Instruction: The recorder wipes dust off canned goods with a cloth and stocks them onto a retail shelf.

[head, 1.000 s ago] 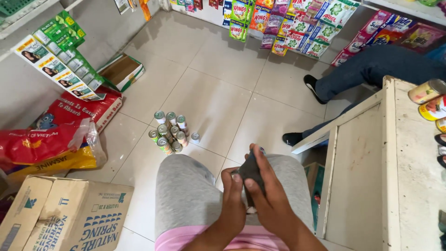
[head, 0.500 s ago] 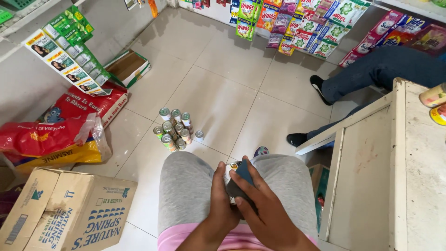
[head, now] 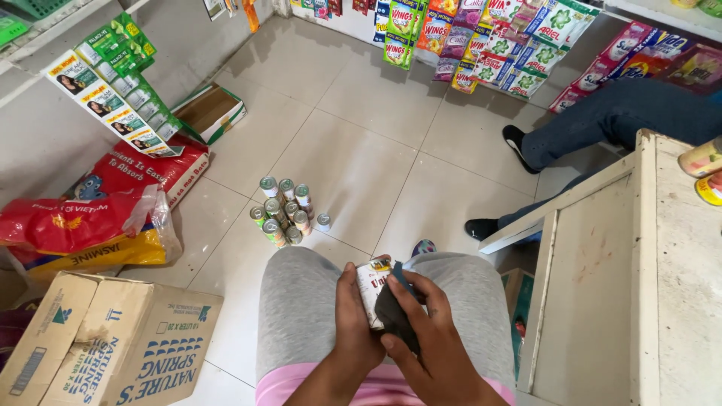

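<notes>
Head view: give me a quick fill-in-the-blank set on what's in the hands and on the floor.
1. The left hand holds a small ____.
2. The right hand presses a dark ____ against the can.
3. The cluster of cans stands on the tiled ____.
4. The cardboard box lies on the person's ____ side.

Missing words: can; cloth; floor; left

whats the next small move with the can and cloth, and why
Probably keep drawing the dark cloth across the can, turning the can a little. The left hand grips the can over the lap, and the right hand presses the cloth on its side, covering only part of the label. More small cans stand on the floor tiles.
</notes>
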